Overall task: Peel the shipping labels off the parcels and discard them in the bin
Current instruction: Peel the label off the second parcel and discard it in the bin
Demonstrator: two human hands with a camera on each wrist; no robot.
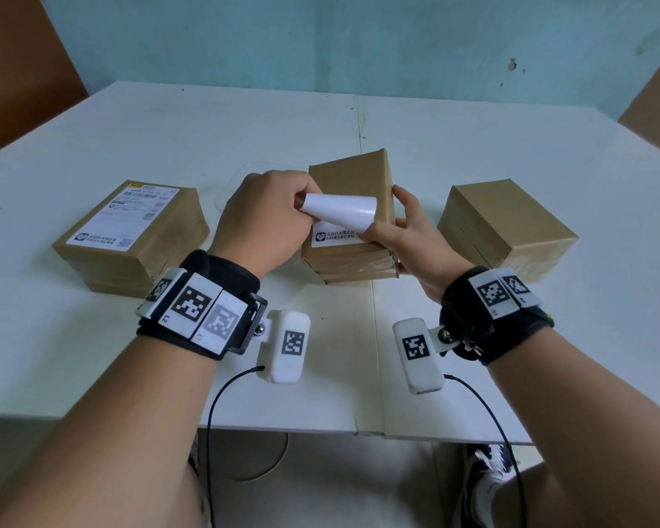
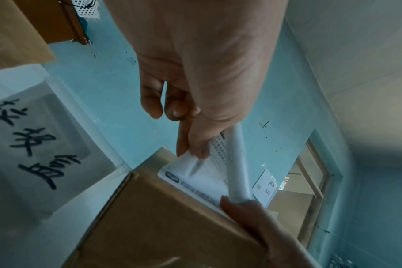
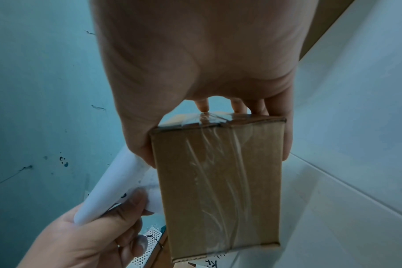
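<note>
Left hand (image 1: 262,219) has the grip, pinching the curled free end of the label (image 1: 340,210) just left of the middle parcel (image 1: 353,219). Its near strip, by the right thumb, is not yet free, so the pull looks set to run toward the person. Right hand (image 1: 416,238) clasps that parcel's right side, tilting it above the table (image 1: 473,139). A labelled parcel (image 1: 130,238) waits left.

You're in a makeshift parcel-handling room: white table (image 1: 130,146), taped cardboard parcels (image 1: 507,226), scuffed teal wall (image 1: 321,43), stacked cartons (image 1: 20,62).
</note>
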